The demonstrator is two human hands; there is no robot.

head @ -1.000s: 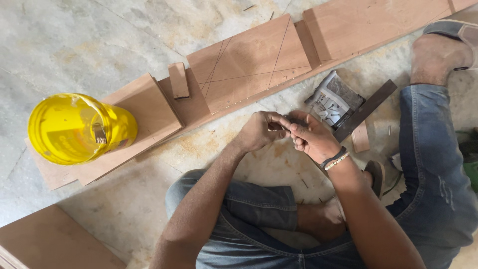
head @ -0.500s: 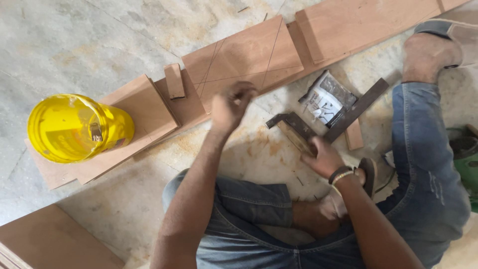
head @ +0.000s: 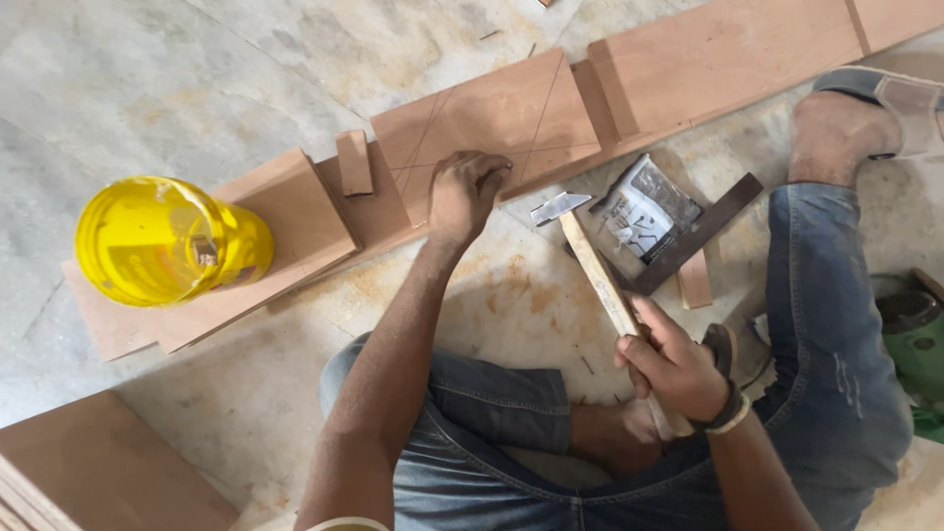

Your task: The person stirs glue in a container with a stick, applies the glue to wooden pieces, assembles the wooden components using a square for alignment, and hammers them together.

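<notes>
Hammer (head: pixel 602 270) with a pale wooden handle and small metal head is gripped low on the handle, head tilted up toward the plywood strip (head: pixel 511 118), a long reddish-brown board lying on the stone floor, pencil lines crossing it.

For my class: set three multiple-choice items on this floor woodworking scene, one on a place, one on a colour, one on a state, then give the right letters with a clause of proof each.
1. Where does the left hand rest?
A. on the wooden board
B. on the jar
C. on the knee

2. What colour is the plastic jar?
A. green
B. yellow
C. white

3. How is the hammer held?
A. lying loose on the floor
B. gripped by its wooden handle in the right hand
C. gripped by its metal head

Answers:
1 A, the fingers press on the pencil-marked board.
2 B, the jar lying on the boards is bright yellow.
3 B, the fingers wrap the handle, with the head pointing away toward the board.
</notes>
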